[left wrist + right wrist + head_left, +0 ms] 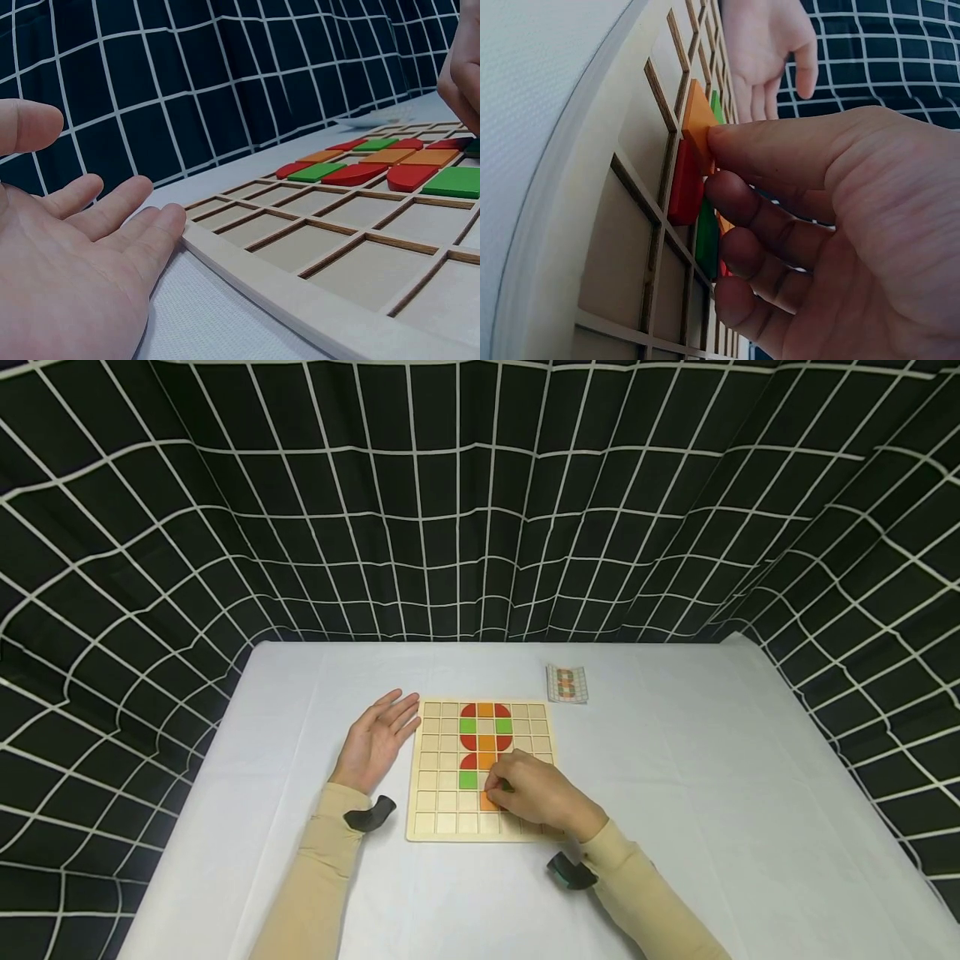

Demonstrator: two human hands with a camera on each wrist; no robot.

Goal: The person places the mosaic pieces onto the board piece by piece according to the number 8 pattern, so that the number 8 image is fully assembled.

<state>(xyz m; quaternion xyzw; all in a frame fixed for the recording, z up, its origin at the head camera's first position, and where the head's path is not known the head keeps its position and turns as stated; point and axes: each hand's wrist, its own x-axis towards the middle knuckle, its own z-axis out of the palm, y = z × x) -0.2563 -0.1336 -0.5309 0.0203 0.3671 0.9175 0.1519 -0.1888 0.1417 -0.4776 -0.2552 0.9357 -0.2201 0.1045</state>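
Note:
A square wooden grid board lies on the table, with red, orange and green tiles set in a figure down its middle columns. My right hand is over the board's lower right part. Its thumb and forefinger pinch an orange square tile, slightly tilted in its cell beside a red rounded tile. A green tile shows behind the curled fingers. My left hand rests palm up by the board's left edge, fingers loosely extended and holding nothing; its fingertips are right at the rim.
A small pattern card printed with a similar coloured figure lies beyond the board's upper right corner. White cloth covers the table. A black curtain with white grid lines hangs round the back and sides.

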